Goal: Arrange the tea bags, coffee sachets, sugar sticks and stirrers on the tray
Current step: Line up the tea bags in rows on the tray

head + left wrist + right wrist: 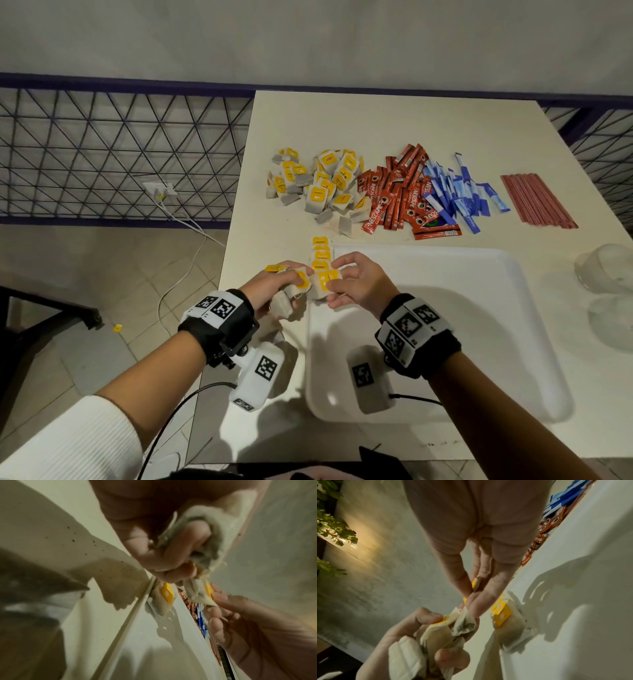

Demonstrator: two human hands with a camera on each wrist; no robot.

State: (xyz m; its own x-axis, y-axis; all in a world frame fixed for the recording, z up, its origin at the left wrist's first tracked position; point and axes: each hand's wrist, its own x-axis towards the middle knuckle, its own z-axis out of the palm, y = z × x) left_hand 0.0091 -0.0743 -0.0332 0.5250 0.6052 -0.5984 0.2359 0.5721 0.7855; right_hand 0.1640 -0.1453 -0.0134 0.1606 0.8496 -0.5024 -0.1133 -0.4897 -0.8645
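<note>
My left hand (291,279) grips a bunch of tea bags (286,301) with yellow tags, just left of the white tray (513,270). My right hand (334,279) pinches one tea bag (323,282) of that bunch between thumb and fingers, over the tray's far left corner. In the right wrist view the pinched yellow tag (475,584) shows between the fingers. A short row of tea bags (321,255) lies along the tray's left rim. Further back lie the tea bag pile (318,185), red coffee sachets (397,198), blue sugar sticks (459,192) and reddish stirrers (537,202).
Clear plastic cups (606,270) stand right of the tray. The table's left edge (233,219) runs just beside my left hand, with tiled floor, a white cable (178,284) and a fallen yellow tag (117,328) below. A wire fence stands behind.
</note>
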